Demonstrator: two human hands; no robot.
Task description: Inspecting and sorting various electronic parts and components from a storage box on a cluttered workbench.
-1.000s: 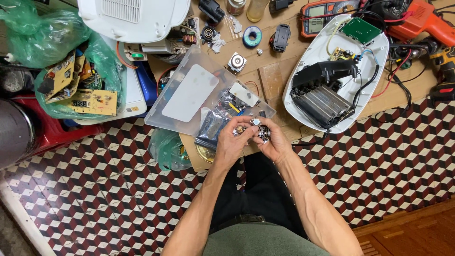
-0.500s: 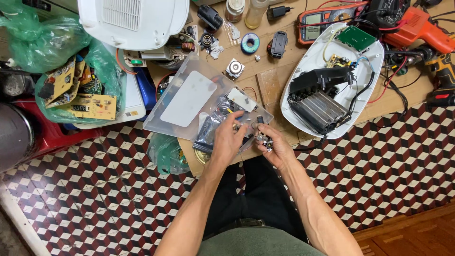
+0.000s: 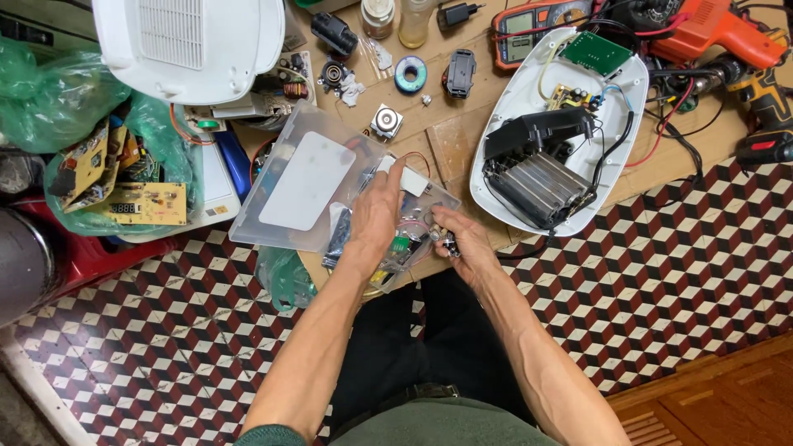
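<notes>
The right hand [image 3: 464,241] pinches a small dark metal part [image 3: 443,240] between closed fingertips, just off the near edge of a clear plastic box [image 3: 273,198]. The left hand [image 3: 378,211] reaches flat into that box, fingers stretched out and loosely spread, pressing on bagged small parts [image 3: 395,248]; whether it grips anything cannot be told. The box lies tilted on the near edge of the wooden tabletop [image 3: 450,140], its white-panelled lid [image 3: 306,180] swung open to the left. Right of the hands sits an opened white appliance shell [image 3: 529,91] with a black heating block [image 3: 537,177] and a green circuit board [image 3: 596,51]. Farther back are a multimeter [image 3: 529,25], an orange drill [image 3: 727,29] and a solder spool [image 3: 410,74]. A checkered tile floor [image 3: 702,272] spreads below.
</notes>
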